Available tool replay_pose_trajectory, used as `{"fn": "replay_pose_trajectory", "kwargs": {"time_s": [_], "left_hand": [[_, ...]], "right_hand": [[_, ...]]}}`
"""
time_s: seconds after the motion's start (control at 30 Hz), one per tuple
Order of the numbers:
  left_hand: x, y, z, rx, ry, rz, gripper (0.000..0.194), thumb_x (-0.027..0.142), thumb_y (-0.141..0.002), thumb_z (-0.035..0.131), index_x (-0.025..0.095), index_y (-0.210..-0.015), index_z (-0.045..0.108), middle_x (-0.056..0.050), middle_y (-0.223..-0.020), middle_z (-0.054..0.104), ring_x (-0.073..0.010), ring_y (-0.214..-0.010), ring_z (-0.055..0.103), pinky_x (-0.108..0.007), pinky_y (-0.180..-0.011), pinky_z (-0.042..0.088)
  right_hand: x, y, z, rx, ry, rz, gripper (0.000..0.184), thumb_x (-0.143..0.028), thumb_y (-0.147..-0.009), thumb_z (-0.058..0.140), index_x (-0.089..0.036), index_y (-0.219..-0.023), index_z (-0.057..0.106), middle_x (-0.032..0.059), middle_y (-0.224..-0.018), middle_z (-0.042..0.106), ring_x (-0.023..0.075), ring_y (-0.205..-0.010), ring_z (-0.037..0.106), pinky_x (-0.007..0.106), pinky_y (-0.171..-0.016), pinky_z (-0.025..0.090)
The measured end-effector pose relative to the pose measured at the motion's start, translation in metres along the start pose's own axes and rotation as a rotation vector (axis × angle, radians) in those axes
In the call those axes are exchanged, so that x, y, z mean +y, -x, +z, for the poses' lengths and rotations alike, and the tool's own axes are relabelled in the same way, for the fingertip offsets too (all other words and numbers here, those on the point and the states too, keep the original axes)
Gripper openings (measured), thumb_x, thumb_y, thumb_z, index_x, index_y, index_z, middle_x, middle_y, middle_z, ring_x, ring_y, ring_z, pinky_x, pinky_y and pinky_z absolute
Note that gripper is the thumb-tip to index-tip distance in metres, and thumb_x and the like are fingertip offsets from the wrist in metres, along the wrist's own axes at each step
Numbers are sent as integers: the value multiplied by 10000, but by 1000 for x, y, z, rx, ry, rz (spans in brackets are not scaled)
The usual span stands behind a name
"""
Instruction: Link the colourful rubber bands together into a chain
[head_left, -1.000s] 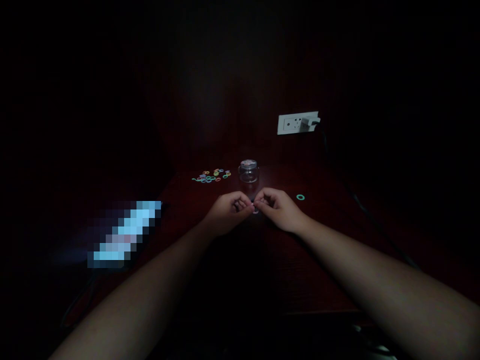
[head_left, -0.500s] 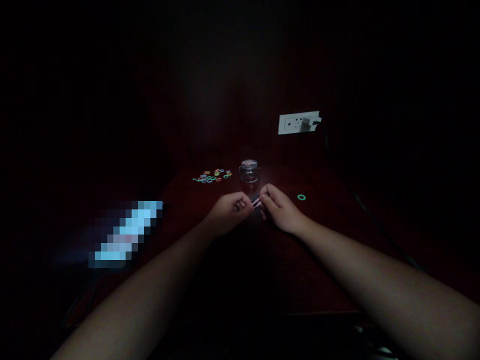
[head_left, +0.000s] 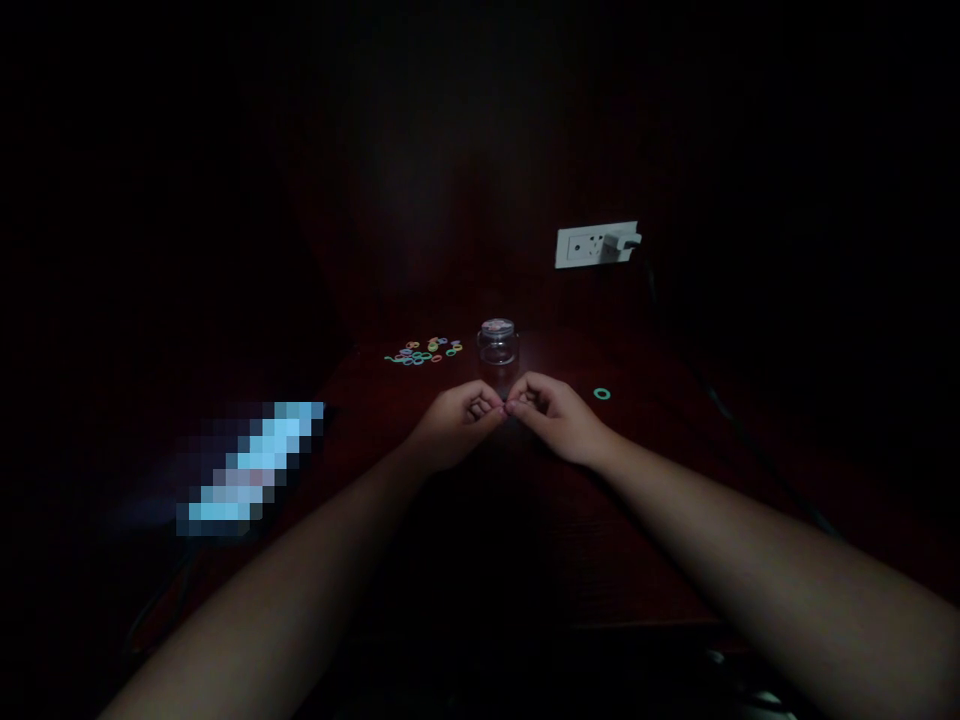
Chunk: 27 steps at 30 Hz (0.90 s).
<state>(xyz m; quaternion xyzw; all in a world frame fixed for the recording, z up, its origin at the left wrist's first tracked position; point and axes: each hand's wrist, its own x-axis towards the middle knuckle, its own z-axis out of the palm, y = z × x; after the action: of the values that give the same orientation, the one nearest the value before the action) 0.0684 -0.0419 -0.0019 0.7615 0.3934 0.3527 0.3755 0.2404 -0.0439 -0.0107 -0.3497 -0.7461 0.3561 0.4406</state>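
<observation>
My left hand (head_left: 466, 424) and my right hand (head_left: 553, 415) meet fingertip to fingertip in front of a clear lidded jar (head_left: 498, 352). Both are closed in a pinch. The pink elastic band that showed between them a moment ago is hidden by the fingertips now. Behind my left hand, a spread of small coloured elastic bands (head_left: 427, 353) lies on the dark red table (head_left: 600, 540). One green ring-shaped band (head_left: 601, 394) rests alone to the right of my right hand.
A glowing, pixelated screen (head_left: 259, 460) lies at the left, with a cable below it. On the back wall is a white socket plate (head_left: 581, 247) with a plug (head_left: 622, 242) in it. From there a dark cable (head_left: 739, 428) runs down the right side. The surroundings are very dark.
My right hand has shifted slightly left, and the fingertips have come together. The pink band, stretched between them before, has gone out of sight. Jar and loose bands have stayed put.
</observation>
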Motion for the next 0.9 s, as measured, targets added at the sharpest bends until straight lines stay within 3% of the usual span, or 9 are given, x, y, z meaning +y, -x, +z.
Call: {"fn": "replay_pose_trajectory", "kwargs": {"time_s": [0.27, 0.53, 0.9], "left_hand": [[2, 1, 0, 13, -22, 31, 193, 297, -729, 586, 133, -825, 554, -8, -716, 566, -75, -614, 497, -183, -542, 400], [-3, -1, 3, -34, 123, -9, 161, 271, -758, 552, 135, -835, 512, -43, -780, 625, -109, -694, 584, -226, -617, 450], [-5, -3, 1, -3, 56, 25, 156, 278, -770, 529, 138, -838, 510, -21, -733, 589, -98, -660, 557, -225, -608, 442]], "right_hand": [[1, 0, 0, 7, -38, 45, 124, -283, -753, 528, -162, -748, 502, -13, -620, 521, 85, -525, 439, 208, -485, 320], [-1, 1, 0, -19, -66, 68, 125, -283, -756, 525, -164, -774, 489, 5, -629, 560, 94, -539, 487, 207, -485, 342], [3, 1, 0, -6, 17, 55, 126, -287, -772, 506, -162, -764, 493, 1, -631, 557, 86, -530, 465, 202, -484, 333]]}}
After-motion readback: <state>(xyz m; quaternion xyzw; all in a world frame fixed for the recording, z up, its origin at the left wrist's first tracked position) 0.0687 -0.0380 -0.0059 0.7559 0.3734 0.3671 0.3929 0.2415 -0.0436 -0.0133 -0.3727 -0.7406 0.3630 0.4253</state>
